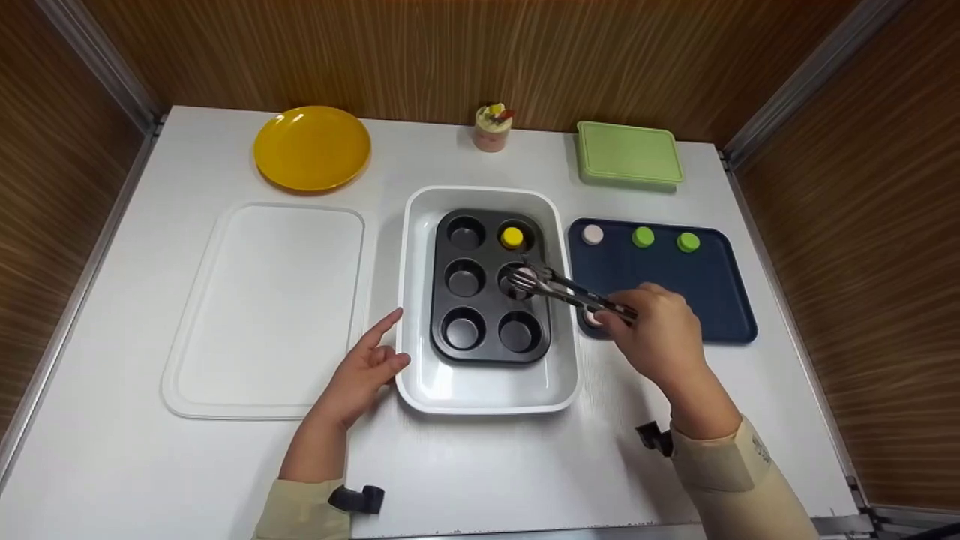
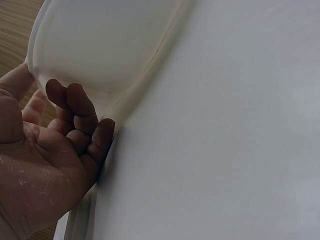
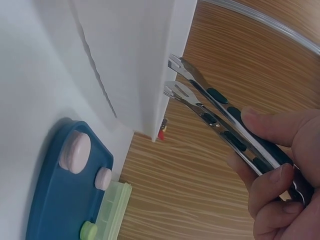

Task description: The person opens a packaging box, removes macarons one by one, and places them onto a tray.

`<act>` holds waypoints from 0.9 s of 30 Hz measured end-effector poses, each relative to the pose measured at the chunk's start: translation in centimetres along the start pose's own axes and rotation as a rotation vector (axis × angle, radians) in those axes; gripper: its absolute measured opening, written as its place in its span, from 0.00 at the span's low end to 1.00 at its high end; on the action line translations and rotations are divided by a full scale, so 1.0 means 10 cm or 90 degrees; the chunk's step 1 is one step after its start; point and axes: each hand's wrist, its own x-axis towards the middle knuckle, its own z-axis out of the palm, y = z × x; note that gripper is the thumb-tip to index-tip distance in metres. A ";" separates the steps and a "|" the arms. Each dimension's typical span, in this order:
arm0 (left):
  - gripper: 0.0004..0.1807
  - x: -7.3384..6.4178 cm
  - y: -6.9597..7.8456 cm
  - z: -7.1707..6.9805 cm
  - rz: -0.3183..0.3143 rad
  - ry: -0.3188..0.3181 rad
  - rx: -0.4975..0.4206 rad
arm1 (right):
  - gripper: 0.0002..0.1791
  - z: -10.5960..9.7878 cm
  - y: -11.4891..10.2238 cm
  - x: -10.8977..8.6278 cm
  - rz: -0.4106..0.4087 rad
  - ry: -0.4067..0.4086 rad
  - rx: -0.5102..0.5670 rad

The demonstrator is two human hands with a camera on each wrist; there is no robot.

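My right hand grips metal tongs with dark inserts, fingers and thumb round the handles. The tongs' tips reach over the middle right cup of a black muffin tin, where a pale pink macaron shows, partly hidden by them. A yellow macaron sits in the tin's top right cup. The tin lies inside a deep white tub. At the tub's left wall, my left hand rests with index finger and thumb extended and the other fingers loosely bent.
Right of the tub lies a dark blue tray with pink macarons and green macarons. A white lid lies to the left. Along the back stand a yellow plate, a small dessert cup and a green box.
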 end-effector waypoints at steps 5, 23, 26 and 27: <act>0.41 0.00 0.01 0.00 0.000 -0.004 0.004 | 0.09 -0.08 0.02 -0.05 -0.007 0.011 0.003; 0.41 0.00 0.00 0.00 -0.003 0.002 0.000 | 0.10 -0.38 0.23 -0.25 -0.006 0.098 0.021; 0.41 0.00 0.01 0.00 -0.003 0.001 -0.001 | 0.10 -0.45 0.26 -0.27 0.001 0.116 0.018; 0.41 0.00 0.01 0.00 -0.002 0.001 0.000 | 0.10 -0.48 0.27 -0.28 0.005 0.123 0.017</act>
